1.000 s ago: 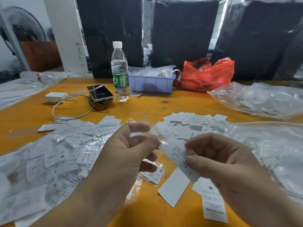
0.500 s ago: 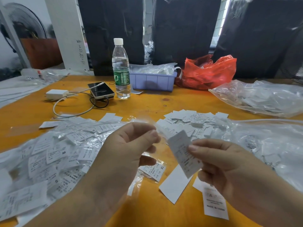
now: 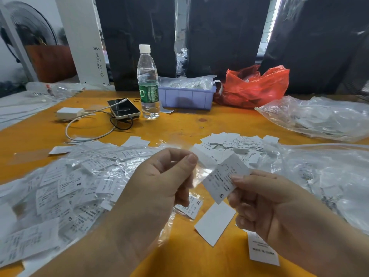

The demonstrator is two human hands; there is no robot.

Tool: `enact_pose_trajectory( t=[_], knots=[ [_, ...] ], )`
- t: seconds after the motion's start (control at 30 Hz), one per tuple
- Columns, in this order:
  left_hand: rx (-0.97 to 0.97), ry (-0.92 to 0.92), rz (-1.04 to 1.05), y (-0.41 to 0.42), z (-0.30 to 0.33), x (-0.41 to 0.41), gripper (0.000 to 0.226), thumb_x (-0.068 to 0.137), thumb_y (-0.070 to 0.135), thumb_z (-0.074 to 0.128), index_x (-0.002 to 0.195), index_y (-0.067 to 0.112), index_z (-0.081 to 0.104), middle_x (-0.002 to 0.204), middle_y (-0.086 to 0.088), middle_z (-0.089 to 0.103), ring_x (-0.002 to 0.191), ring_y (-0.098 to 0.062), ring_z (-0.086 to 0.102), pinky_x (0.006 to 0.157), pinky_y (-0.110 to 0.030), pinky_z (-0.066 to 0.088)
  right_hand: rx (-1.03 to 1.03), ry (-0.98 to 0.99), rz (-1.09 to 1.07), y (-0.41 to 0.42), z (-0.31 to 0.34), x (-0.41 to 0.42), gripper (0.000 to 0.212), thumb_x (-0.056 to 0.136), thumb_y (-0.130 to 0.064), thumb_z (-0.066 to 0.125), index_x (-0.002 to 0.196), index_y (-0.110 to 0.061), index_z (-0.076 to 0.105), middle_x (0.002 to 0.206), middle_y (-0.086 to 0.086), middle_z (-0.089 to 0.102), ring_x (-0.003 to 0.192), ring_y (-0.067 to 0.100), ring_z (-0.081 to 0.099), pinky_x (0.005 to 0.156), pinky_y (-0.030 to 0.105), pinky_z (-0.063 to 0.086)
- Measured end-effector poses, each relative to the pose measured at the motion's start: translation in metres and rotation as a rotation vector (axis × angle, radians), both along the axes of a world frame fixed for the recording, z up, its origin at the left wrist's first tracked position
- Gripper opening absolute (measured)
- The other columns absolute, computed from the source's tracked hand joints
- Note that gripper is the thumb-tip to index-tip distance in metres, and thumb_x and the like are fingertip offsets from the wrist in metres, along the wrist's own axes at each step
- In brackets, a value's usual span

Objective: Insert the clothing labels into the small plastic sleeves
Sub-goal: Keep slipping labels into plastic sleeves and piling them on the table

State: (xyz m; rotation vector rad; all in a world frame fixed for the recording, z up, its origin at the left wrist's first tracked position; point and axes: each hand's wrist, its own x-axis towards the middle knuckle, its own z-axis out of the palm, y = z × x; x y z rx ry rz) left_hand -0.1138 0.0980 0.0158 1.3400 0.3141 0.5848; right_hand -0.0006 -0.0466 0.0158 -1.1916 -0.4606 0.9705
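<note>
right hand [image 3: 279,206]: thumb and fingers pinch the label [image 3: 224,177], tilted, S end down
left hand [image 3: 159,180]: thumb and forefinger pinch the clear sleeve [image 3: 199,172]; mouth hard to make out
step: likely feeding label in; lead with one corner, keep sleeve mouth spread
spare labels [image 3: 231,144]: mid-worktop [image 3: 179,124]
filled sleeves [image 3: 65,182]: toward left edge

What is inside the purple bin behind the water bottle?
The purple bin holds a clear plastic bag heaped above its rim, with small pale printed pieces inside. The bin's opaque walls hide whatever lies lower down.
</note>
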Motion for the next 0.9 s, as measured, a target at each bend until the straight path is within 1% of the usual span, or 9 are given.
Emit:
enact_pose_trajectory(
  t=[0.1,0.17,0.37,0.43,0.53,0.63,0.73,0.83,0.9],
  knots=[
    [-0.013,0.006,-0.022,0.0,0.0,-0.001,0.011,0.079,0.024,0.064,0.076,0.025,0.075,0.06,0.0,0.059,0.053,-0.009,0.053,0.049,-0.021,0.047,-0.006,0.046,-0.002,0.0,-0.002,0.001,0.021,0.056,-0.02,0.074,0.073,-0.007,0.074,0.064,0.017,0.058,0.043,0.015,0.041,0.042,0.025,0.041],
    [0.001,0.021,-0.009,0.001,-0.002,-0.001,0.025,0.088,0.012,0.06,0.078,0.028,0.075,0.066,-0.002,0.063,0.058,-0.01,0.057,0.051,-0.022,0.049,-0.008,0.066,0.009,-0.001,-0.003,0.002,0.021,0.058,-0.019,0.074,0.076,-0.007,0.075,0.065,0.016,0.059,0.043,0.015,0.043,0.042,0.026,0.043],
    [0.1,0.023,0.056,0.001,-0.004,-0.002,0.039,0.082,-0.003,0.066,0.081,0.036,0.072,0.08,0.004,0.074,0.077,-0.005,0.07,0.062,-0.02,0.055,0.057,0.212,0.016,-0.002,-0.003,0.004,0.014,0.061,-0.012,0.077,0.075,-0.013,0.077,0.068,0.008,0.06,0.046,0.012,0.045,0.045,0.025,0.047],
    [0.125,0.007,0.043,0.0,-0.002,-0.001,0.038,0.081,-0.007,0.066,0.074,0.03,0.073,0.082,0.002,0.075,0.085,-0.005,0.071,0.066,-0.018,0.056,0.101,0.298,0.03,-0.001,-0.004,0.007,0.027,0.057,-0.006,0.085,0.082,-0.011,0.077,0.071,0.008,0.061,0.048,0.014,0.046,0.046,0.026,0.048],
    [0.173,-0.029,0.012,-0.004,0.0,0.0,0.042,0.078,-0.015,0.065,0.056,0.021,0.069,0.081,0.003,0.073,0.089,-0.004,0.07,0.067,-0.014,0.054,0.152,0.364,0.058,-0.002,-0.005,0.008,0.045,0.043,-0.015,0.094,0.084,-0.009,0.077,0.075,0.01,0.063,0.052,0.016,0.049,0.048,0.028,0.05],
    [0.417,-0.016,0.083,-0.005,-0.001,0.0,0.037,0.076,-0.01,0.07,0.06,0.024,0.068,0.086,0.01,0.07,0.09,-0.001,0.067,0.068,-0.016,0.054,0.179,0.37,0.054,-0.002,-0.004,0.009,0.041,0.045,-0.016,0.094,0.082,-0.009,0.078,0.076,0.009,0.063,0.053,0.015,0.05,0.049,0.028,0.051],
    [0.712,-0.028,0.192,-0.008,-0.003,-0.003,0.029,0.084,0.007,0.071,0.071,0.033,0.067,0.087,0.013,0.067,0.09,-0.008,0.065,0.076,-0.026,0.056,0.219,0.417,0.031,-0.002,-0.006,0.011,0.056,0.044,-0.013,0.094,0.098,-0.006,0.077,0.079,0.011,0.064,0.053,0.016,0.05,0.048,0.029,0.051],
    [0.884,-0.042,0.235,-0.011,-0.001,-0.005,0.017,0.081,0.021,0.061,0.081,0.038,0.065,0.086,0.012,0.062,0.068,-0.017,0.06,0.059,-0.029,0.05,0.246,0.401,-0.003,-0.003,-0.004,0.01,0.06,0.04,-0.013,0.096,0.097,-0.006,0.077,0.08,0.012,0.064,0.052,0.016,0.051,0.048,0.03,0.051],
    [0.941,-0.039,0.236,-0.01,-0.001,-0.006,0.016,0.084,0.022,0.062,0.082,0.038,0.065,0.088,0.012,0.058,0.065,-0.02,0.056,0.051,-0.028,0.047,0.237,0.386,0.006,-0.003,-0.004,0.01,0.058,0.042,-0.014,0.095,0.097,-0.007,0.077,0.08,0.011,0.064,0.053,0.016,0.052,0.049,0.03,0.052]
  ],
)
